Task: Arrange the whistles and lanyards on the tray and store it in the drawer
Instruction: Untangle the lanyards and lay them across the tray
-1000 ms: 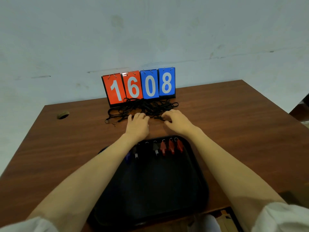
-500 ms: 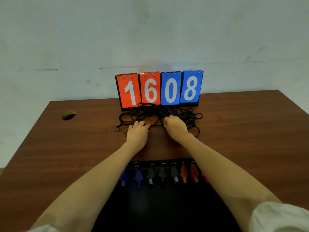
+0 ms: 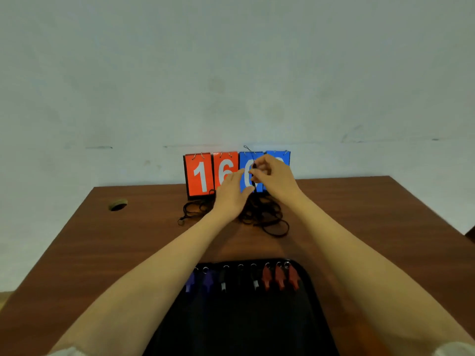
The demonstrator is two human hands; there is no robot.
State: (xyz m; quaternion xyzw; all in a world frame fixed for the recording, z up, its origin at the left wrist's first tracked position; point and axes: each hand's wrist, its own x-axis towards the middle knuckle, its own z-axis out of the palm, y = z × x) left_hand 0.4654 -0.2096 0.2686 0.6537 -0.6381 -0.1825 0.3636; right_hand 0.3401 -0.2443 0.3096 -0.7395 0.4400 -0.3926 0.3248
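**Right hand (image 3: 273,177) pinches a lanyard (image 3: 254,166), left hand (image 3: 231,195) empty beside it**

Thumb and fingertips of the right hand hold one black lanyard up in front of the scoreboard (image 3: 200,176). Its cord drops to the tangle of lanyards (image 3: 264,217) lying on the bench (image 3: 102,240) at the scoreboard's foot. The left hand is raised just beside it, fingers straight and gripping nothing; I cannot tell whether it touches the cord. Nearer the person a black tray (image 3: 307,278) sits on the bench, well apart from the tangle. Eight whistles (image 3: 280,278) lie in a row along its far edge: two blue, three black, three red.
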